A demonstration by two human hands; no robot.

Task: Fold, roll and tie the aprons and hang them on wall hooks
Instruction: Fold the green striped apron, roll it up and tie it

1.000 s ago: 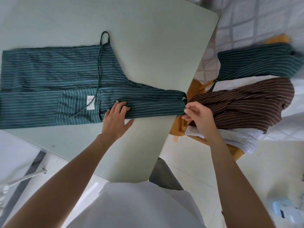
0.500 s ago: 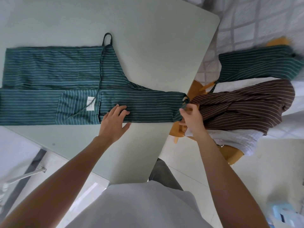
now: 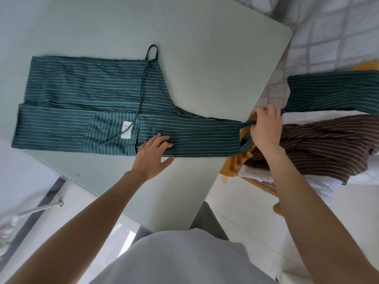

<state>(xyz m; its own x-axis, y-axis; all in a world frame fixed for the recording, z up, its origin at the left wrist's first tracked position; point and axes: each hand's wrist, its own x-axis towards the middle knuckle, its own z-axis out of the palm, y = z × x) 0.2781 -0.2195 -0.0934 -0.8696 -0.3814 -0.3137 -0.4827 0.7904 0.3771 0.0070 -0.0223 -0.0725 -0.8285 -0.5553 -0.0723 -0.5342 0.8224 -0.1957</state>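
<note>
Pale green table [image 3: 205,58]: left hand [image 3: 152,155] (fingers flat) presses folded green striped cotton apron [image 3: 92,103]. Right hand [image 3: 266,128] pinches its dark green strap [image 3: 247,124].

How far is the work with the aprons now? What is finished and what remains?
Done: the green striped apron lies folded lengthwise on the table. In hand: the left hand presses it flat; the right hand holds the strap at the bib end. Left: rolling, tying and hanging it. A brown striped apron and a second green apron wait unfolded on the chair.
</note>
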